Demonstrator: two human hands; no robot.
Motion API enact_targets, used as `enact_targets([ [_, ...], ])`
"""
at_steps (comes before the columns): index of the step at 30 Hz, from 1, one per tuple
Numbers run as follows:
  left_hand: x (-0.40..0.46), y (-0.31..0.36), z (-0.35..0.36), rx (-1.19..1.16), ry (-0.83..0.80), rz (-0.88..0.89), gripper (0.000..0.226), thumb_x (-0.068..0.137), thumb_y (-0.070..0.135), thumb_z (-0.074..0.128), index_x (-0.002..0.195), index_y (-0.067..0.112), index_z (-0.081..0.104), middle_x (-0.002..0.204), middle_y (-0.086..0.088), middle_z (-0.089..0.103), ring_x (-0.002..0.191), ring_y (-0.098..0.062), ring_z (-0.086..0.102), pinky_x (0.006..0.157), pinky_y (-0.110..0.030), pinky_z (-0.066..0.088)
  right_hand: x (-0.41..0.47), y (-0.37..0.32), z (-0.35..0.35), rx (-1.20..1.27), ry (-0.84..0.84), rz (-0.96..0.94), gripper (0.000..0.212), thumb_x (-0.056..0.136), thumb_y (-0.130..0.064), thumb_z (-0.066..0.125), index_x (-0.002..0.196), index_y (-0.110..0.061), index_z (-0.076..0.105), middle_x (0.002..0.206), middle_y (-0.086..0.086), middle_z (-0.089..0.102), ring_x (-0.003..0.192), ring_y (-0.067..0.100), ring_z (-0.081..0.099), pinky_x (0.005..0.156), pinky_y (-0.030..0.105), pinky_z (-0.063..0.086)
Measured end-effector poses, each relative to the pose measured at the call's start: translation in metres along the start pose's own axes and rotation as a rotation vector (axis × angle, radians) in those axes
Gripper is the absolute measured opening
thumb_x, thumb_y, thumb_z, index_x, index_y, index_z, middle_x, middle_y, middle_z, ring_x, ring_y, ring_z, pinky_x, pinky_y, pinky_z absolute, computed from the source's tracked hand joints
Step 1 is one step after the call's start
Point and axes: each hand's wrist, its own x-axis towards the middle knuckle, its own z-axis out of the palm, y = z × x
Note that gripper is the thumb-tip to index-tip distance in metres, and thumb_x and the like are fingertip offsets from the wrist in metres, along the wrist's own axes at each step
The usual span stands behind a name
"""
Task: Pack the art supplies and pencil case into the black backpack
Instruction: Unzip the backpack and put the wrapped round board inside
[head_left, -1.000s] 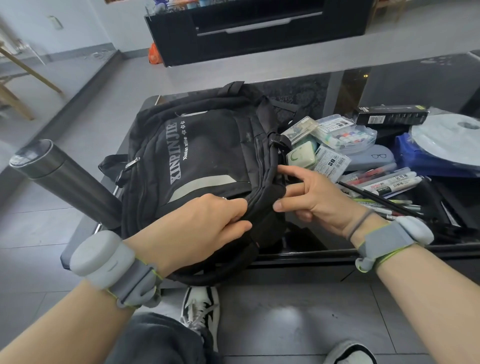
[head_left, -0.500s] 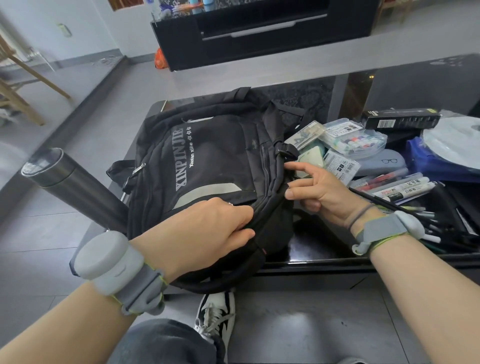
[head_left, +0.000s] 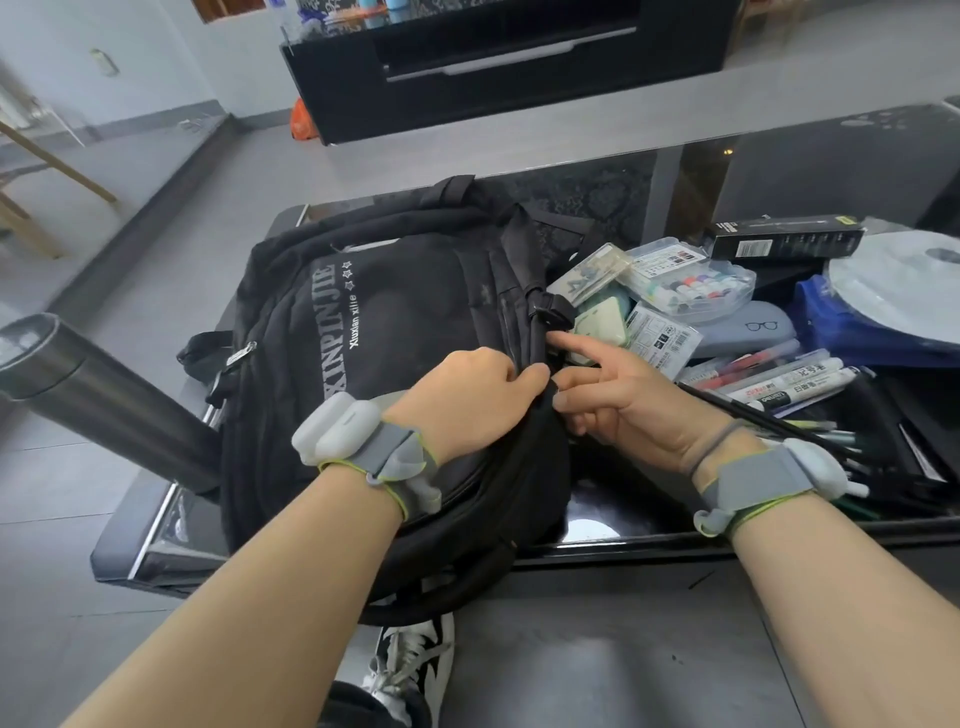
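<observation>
I see the backpack (head_left: 395, 332) lying flat on the glass table (head_left: 156, 525), front panel up, its near end hanging over the table's near edge. My left hand (head_left: 467, 400) sits on the bag's right side with fingers curled, gripping a fold of the black fabric at the seam. My right hand (head_left: 623, 400) is just beside it, touching the same edge: its lower fingers are curled into the fabric while the index finger points straight toward the buckle (head_left: 550, 317); whether it pinches a zipper pull I cannot tell. To the right of the bag the supplies lie in a heap on the table: a clear marker box (head_left: 691, 280), a pale green case (head_left: 602, 322), a packet (head_left: 660, 338), a blue glasses case (head_left: 748, 327) and a spread of pens (head_left: 789, 379). A long black box (head_left: 784, 241) lies at the far side of the heap, next to a white disc (head_left: 904, 286). A steel flask (head_left: 88, 384) leans by the table's left corner
</observation>
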Motion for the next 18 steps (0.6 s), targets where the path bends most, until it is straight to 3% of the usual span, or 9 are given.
enact_targets([
  [4, 0.009, -0.002, 0.002, 0.068, 0.001, 0.088, 0.041, 0.102, 0.035, 0.044, 0.07, 0.011, 0.051, 0.074, -0.003, 0.057, 0.081, -0.028, 0.058, 0.071, -0.035, 0.044, -0.002, 0.002, -0.009, -0.005, -0.043, 0.043, 0.08, 0.071, 0.009, 0.066, 0.144, -0.012, 0.04, 0.081, 0.011, 0.059, 0.057, 0.019, 0.056, 0.054, 0.027, 0.048],
  [7, 0.001, 0.001, 0.009, 0.074, 0.208, 0.151, 0.041, 0.102, 0.035, 0.043, 0.064, 0.019, 0.037, 0.066, 0.001, 0.049, 0.07, -0.028, 0.053, 0.063, -0.036, 0.038, -0.002, 0.003, -0.012, 0.033, -0.062, 0.046, 0.072, 0.079, 0.007, 0.066, 0.144, -0.011, 0.042, 0.079, 0.009, 0.06, 0.058, 0.019, 0.057, 0.055, 0.028, 0.048],
  [11, -0.011, 0.011, 0.014, -0.034, 0.415, 0.195, 0.042, 0.103, 0.034, 0.044, 0.066, 0.019, 0.031, 0.063, -0.001, 0.047, 0.066, -0.03, 0.051, 0.06, -0.04, 0.041, 0.003, 0.007, -0.01, 0.072, -0.049, -0.002, 0.062, 0.083, 0.003, 0.063, 0.14, -0.011, 0.046, 0.068, 0.0, 0.059, 0.052, 0.013, 0.049, 0.055, 0.028, 0.037],
  [14, -0.018, 0.011, 0.018, 0.025, 0.408, 0.175, 0.039, 0.105, 0.036, 0.041, 0.07, 0.021, 0.031, 0.065, 0.001, 0.045, 0.064, -0.028, 0.048, 0.06, -0.037, 0.035, 0.006, 0.012, -0.008, 0.109, -0.038, 0.023, 0.062, 0.081, 0.003, 0.062, 0.139, -0.012, 0.047, 0.068, 0.0, 0.06, 0.053, 0.014, 0.051, 0.053, 0.026, 0.041],
  [18, -0.023, 0.004, 0.028, 0.14, 0.408, 0.193, 0.032, 0.106, 0.034, 0.038, 0.079, 0.018, 0.034, 0.066, 0.004, 0.038, 0.066, -0.029, 0.049, 0.061, -0.035, 0.034, 0.005, 0.012, -0.014, 0.057, -0.128, 0.142, 0.067, 0.079, 0.01, 0.066, 0.137, -0.018, 0.049, 0.087, 0.01, 0.066, 0.064, 0.023, 0.063, 0.06, 0.03, 0.054],
])
